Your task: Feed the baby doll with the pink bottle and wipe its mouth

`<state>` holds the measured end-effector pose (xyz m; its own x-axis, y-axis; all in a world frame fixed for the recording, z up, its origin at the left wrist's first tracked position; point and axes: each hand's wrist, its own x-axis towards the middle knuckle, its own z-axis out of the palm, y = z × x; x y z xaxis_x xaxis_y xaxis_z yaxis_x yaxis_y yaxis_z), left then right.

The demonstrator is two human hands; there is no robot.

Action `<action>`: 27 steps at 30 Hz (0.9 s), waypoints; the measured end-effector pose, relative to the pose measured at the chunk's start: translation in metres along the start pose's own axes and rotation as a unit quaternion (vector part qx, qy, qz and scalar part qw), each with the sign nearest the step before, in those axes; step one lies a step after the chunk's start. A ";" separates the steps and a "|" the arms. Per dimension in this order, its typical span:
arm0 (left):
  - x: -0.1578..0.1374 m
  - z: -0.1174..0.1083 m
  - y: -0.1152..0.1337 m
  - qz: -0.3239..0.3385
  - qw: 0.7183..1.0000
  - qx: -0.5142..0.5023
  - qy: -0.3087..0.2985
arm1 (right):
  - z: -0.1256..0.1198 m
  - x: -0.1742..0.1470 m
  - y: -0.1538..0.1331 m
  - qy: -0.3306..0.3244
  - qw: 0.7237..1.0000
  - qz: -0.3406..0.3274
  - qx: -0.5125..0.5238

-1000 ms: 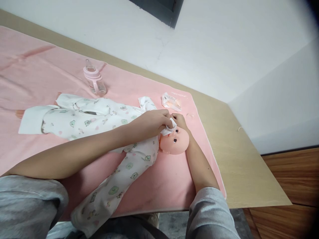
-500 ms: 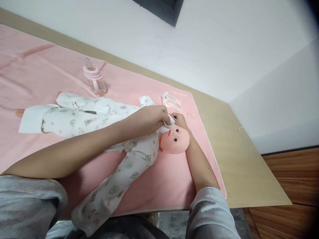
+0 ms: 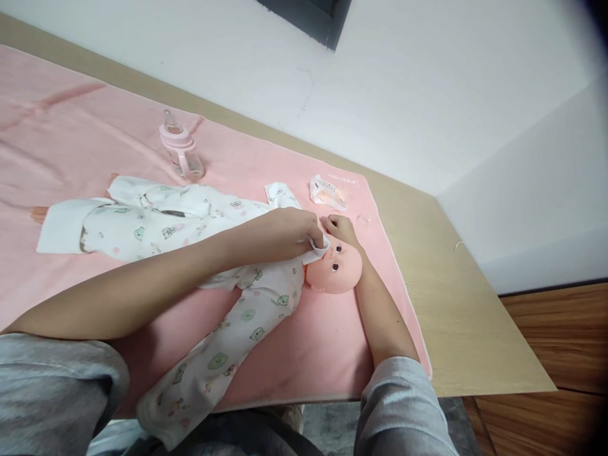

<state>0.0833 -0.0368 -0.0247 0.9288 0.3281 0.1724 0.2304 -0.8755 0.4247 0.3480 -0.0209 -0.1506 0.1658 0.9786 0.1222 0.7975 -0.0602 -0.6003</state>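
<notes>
A baby doll (image 3: pixel 339 278) lies on its back with its head to the right, dressed in a white printed suit (image 3: pixel 259 297). My left hand (image 3: pixel 299 229) reaches across its chest, fingers closed on a white tissue (image 3: pixel 317 252). The tissue lies against the doll's mouth and chin, covering part of the lower face. Beyond the head, my right hand (image 3: pixel 340 228) rests on the pink cloth as a loose fist beside the doll's cheek. Its forearm curves around the crown of the head. Nothing shows in that fist.
A pink baby bottle (image 3: pixel 180 152) with a handle stands near the doll's legs. A small clear packet (image 3: pixel 327 192) lies just beyond my right hand. The pink cloth (image 3: pixel 327 342) covers much of the wooden table (image 3: pixel 451 316). A white wall (image 3: pixel 403 95) rises behind.
My left hand has shifted slightly toward me and downward with the tissue, along the doll's mouth and chin. My right hand and the doll stay nearly where they were.
</notes>
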 end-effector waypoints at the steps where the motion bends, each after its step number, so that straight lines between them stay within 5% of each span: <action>1: 0.000 0.000 0.000 0.001 1.000 -0.002 0.003 | 0.000 0.000 0.000 0.000 1.000 -0.001 0.001; 27: 0.002 0.000 0.005 -0.045 0.999 -0.010 0.012 | 0.003 0.004 0.008 0.005 1.000 -0.011 -0.007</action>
<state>0.0863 -0.0406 -0.0225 0.8978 0.4128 0.1533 0.3059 -0.8351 0.4573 0.3530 -0.0172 -0.1577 0.1529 0.9778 0.1432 0.8096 -0.0409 -0.5856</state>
